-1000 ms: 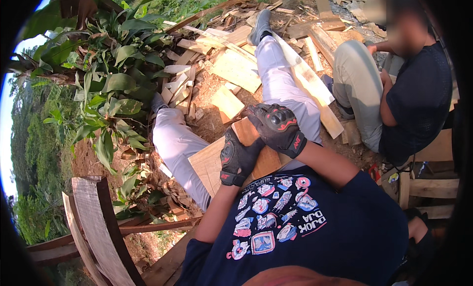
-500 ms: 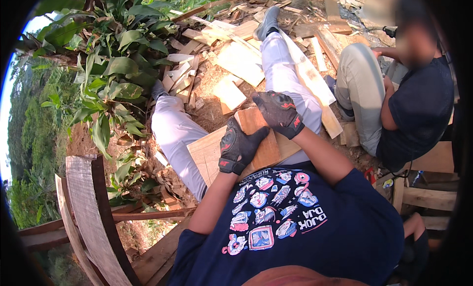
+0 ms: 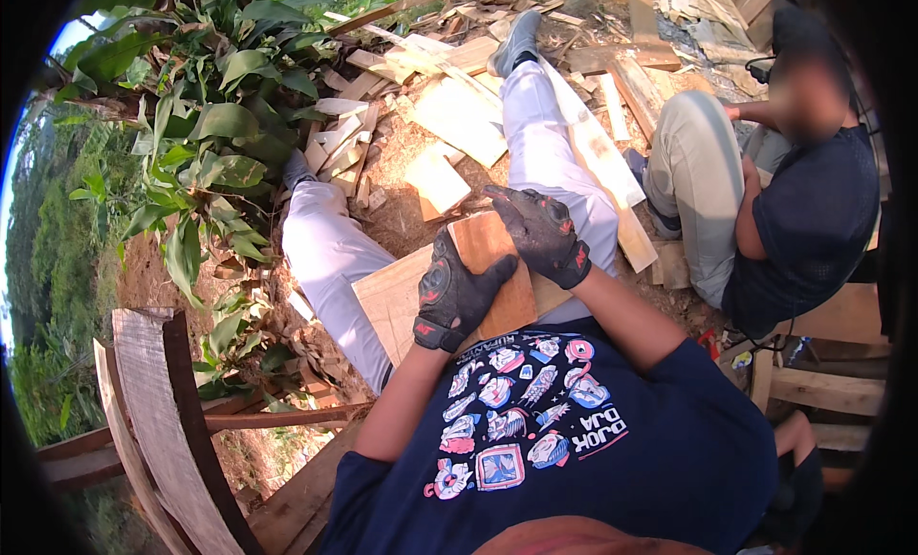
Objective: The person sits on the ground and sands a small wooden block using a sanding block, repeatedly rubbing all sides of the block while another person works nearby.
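Observation:
A reddish-brown wooden block (image 3: 512, 297) lies over a wider, paler board (image 3: 387, 302) across my lap. My left hand (image 3: 459, 289), in a black glove with red marks, is closed round the block's left side, thumb laid over its top face. On the far right corner of the block sits my right hand (image 3: 545, 235), gloved alike, its fingers reaching left past the far edge. The right thumb and the undersides of the fingers are hidden. Part of the pale board shows again beyond the block, below the right wrist.
Cut offcuts (image 3: 440, 182) and a long plank (image 3: 612, 173) lie between and beside my legs on sawdust-covered ground. A seated person (image 3: 803, 201) is close on the right. Leafy plants (image 3: 225, 134) grow at the left. Curved upright boards (image 3: 167, 412) stand near left.
The whole view has shifted slightly, so most things sit a little further left. Both hands stay on the block, with only a small change in the right hand's fingers.

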The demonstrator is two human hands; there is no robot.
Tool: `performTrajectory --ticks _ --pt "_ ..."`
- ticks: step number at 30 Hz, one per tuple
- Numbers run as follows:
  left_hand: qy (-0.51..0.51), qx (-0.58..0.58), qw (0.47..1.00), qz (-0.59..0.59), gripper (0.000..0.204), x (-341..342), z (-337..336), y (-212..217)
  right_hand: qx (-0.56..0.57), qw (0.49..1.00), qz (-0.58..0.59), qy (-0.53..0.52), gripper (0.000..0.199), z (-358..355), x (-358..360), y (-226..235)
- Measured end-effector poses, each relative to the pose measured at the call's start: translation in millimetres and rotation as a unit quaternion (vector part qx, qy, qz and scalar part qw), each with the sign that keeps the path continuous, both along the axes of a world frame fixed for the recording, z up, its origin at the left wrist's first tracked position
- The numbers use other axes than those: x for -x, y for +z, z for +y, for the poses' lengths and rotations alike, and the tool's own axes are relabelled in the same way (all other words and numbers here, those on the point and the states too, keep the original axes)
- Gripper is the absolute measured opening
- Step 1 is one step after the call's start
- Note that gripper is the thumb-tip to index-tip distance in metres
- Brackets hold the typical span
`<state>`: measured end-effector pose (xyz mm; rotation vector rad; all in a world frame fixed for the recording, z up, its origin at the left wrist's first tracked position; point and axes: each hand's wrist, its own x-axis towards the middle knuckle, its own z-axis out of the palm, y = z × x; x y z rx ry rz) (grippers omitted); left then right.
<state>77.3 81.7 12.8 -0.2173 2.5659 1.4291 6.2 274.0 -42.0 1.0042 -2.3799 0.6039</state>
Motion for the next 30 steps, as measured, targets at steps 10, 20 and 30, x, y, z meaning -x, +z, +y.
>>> performTrajectory --ticks 10,20,30 --pt "-0.033 0.031 0.999 -0.004 0.098 2 -4 -9 -0.024 0.999 -0.027 -0.016 0.048 16 -17 9" --pt "-0.025 0.019 0.999 -0.024 0.1 3 -6 -5 -0.019 0.994 -0.106 0.011 0.041 0 9 17" --pt "-0.028 0.022 0.997 -0.065 0.086 6 -1 11 -0.046 0.995 -0.089 0.003 0.037 6 4 18"
